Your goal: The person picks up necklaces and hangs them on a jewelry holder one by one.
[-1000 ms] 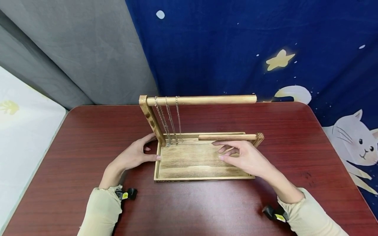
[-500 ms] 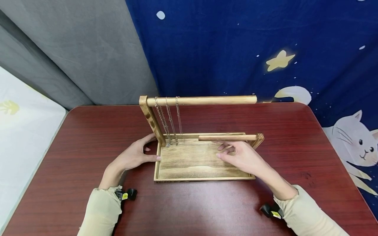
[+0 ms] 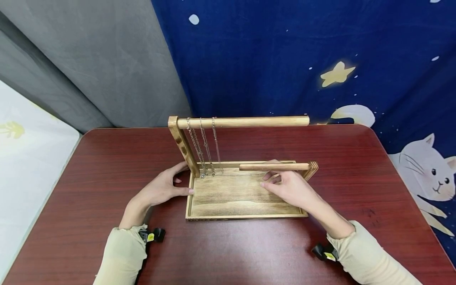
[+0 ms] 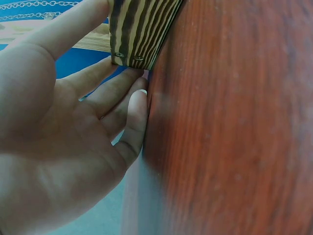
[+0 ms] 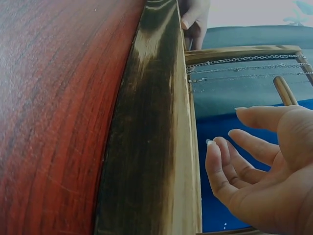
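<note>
A wooden jewelry stand (image 3: 228,196) lies before me, a shallow tray with a left post and two horizontal bars. Several thin metal necklaces (image 3: 215,138) hang from the left part of its upper bar (image 3: 263,121). My left hand (image 3: 162,186) holds the tray's left end, thumb on the rim and fingers round the back corner. Over the tray's right part hovers my right hand (image 3: 293,189), with bent fingers and a gap beside the thumb. One of its fingertips shows behind the lower bar (image 3: 274,167); whether it touches the bar I cannot tell.
The stand rests on a reddish-brown table (image 3: 228,249). A grey curtain (image 3: 107,59) and a blue patterned curtain (image 3: 256,59) hang behind the table's far edge. White patterned cloth (image 3: 28,158) lies along the left side.
My right hand has shifted slightly left, and its index finger has gone from in front of the lower bar to behind it. The left hand and the stand stay put.
</note>
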`<action>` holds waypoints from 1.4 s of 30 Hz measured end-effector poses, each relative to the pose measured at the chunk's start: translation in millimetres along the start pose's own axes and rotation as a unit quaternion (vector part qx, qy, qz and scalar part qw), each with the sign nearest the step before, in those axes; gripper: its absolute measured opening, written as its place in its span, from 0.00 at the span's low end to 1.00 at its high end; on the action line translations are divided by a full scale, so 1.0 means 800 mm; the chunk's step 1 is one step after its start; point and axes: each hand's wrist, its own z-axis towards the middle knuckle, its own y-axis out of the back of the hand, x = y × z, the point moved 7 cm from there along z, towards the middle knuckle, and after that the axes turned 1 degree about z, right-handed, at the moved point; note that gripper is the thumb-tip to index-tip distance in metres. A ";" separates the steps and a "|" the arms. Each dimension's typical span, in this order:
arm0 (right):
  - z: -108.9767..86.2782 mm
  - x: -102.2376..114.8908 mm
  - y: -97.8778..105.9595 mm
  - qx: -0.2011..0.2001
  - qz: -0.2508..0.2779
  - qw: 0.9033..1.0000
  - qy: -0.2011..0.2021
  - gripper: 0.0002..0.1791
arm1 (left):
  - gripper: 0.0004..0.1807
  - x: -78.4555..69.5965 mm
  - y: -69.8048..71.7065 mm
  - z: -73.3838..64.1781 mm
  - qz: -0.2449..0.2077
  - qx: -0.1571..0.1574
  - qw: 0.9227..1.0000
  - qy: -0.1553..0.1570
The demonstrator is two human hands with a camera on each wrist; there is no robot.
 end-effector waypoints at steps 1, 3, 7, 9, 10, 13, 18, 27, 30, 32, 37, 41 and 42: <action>0.000 0.000 0.000 -0.001 -0.001 1.000 0.001 0.22 | 0.50 0.000 0.000 0.000 0.001 0.000 1.000 0.000; 0.001 0.001 0.000 -0.003 -0.003 1.000 0.003 0.21 | 0.50 0.001 0.000 0.000 0.001 0.000 1.000 0.000; 0.003 0.002 0.000 -0.007 -0.004 1.000 0.008 0.19 | 0.50 0.001 0.000 0.000 0.002 0.001 1.000 0.001; 0.005 0.002 -0.001 -0.009 -0.004 1.000 0.011 0.18 | 0.50 0.001 0.000 0.001 0.001 0.003 1.000 0.000; 0.006 0.002 -0.001 -0.010 -0.003 1.000 0.012 0.18 | 0.50 0.001 0.000 0.001 0.001 0.003 1.000 -0.001; 0.010 0.002 -0.003 -0.014 0.006 1.000 0.025 0.16 | 0.50 0.001 0.000 0.002 -0.001 0.006 1.000 -0.002; 0.016 0.003 -0.005 -0.018 0.022 0.999 0.039 0.16 | 0.50 0.001 0.001 0.004 0.003 0.007 1.000 -0.004; 0.022 -0.009 -0.011 -0.011 0.034 0.999 0.000 0.19 | 0.50 0.000 0.001 0.003 0.004 0.007 1.000 -0.001; 0.023 -0.012 -0.014 -0.006 0.007 1.000 -0.018 0.17 | 0.50 0.000 0.002 0.002 0.003 0.006 1.000 0.001; 0.023 -0.014 -0.015 -0.003 -0.014 0.999 -0.029 0.17 | 0.50 0.000 0.002 0.002 0.002 0.006 1.000 -0.001; 0.026 -0.016 -0.018 0.004 -0.046 0.998 -0.038 0.16 | 0.49 0.000 0.000 0.002 -0.004 0.006 1.000 -0.010; 0.028 -0.019 -0.022 0.010 -0.055 0.997 -0.049 0.14 | 0.50 0.001 -0.001 0.001 -0.006 0.006 1.000 -0.010; 0.028 -0.020 -0.023 0.012 -0.054 0.997 -0.054 0.14 | 0.50 0.001 -0.001 0.001 -0.006 0.006 1.000 -0.009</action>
